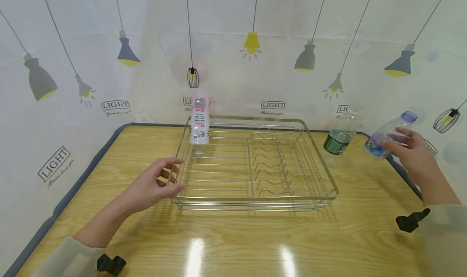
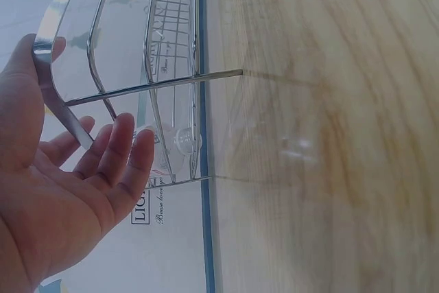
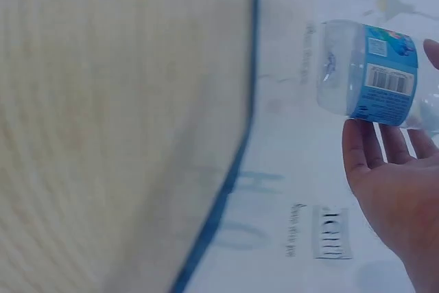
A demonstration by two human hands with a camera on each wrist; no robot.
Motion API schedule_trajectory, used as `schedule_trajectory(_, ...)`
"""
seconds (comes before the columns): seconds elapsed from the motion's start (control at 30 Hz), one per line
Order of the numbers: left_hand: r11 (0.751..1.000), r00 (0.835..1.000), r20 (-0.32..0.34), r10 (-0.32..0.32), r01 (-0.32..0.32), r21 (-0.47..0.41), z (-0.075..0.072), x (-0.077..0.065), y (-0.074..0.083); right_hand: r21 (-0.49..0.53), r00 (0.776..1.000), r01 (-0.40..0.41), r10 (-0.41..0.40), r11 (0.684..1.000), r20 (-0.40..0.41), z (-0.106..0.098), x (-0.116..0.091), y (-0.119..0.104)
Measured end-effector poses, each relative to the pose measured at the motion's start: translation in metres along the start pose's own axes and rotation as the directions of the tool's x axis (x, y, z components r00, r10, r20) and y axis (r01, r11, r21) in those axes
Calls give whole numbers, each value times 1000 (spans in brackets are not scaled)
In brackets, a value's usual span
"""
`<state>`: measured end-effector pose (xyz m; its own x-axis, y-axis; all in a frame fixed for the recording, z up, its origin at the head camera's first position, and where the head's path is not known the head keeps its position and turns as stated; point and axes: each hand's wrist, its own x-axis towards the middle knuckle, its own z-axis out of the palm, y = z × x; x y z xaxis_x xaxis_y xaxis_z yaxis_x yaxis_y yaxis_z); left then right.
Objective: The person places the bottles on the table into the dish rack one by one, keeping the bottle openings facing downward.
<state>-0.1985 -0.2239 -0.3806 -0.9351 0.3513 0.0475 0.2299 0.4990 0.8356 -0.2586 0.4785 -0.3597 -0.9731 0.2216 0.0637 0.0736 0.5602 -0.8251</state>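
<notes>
My left hand holds the left rim of a metal wire dish rack, thumb and index finger over the rim, other fingers bent outside it. A white-and-pink bottle is upside down at the rack's left rear, neck pointing down. On the right, my right hand grips a clear plastic bottle with a blue cap and blue label. This bottle tilts, its cap toward the upper right. In the right wrist view, my fingertips press its labelled side, with the thumb on the opposite side.
A clear bottle with a green label stands on the table between the rack and my right hand. Wire plate dividers run along the rack's right half. A wall sheet printed with lamps rises behind the wooden table.
</notes>
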Motion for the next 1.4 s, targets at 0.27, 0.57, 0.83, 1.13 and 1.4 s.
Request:
schedule_trajectory(0.27,1000,1000,2,5,-5,17,1,1,0,428,968,241,-187,871,-165,2,-18,-38)
schedule_trajectory(0.57,995,999,-24,36,-34,94,0,-2,-1,536,926,343,-374,771,-54,23,-30,-79)
schedule_trajectory(0.83,986,990,-117,75,-56,158,-1,-3,3,495,865,405,-497,769,65,58,-39,-111)
schedule_trajectory(1.13,971,953,-235,190,-146,192,-8,7,25,218,829,507,-541,834,142,89,-49,-138)
schedule_trajectory(1.4,959,936,-231,265,-232,163,-3,23,57,79,837,499,-504,863,214,111,-56,-158)
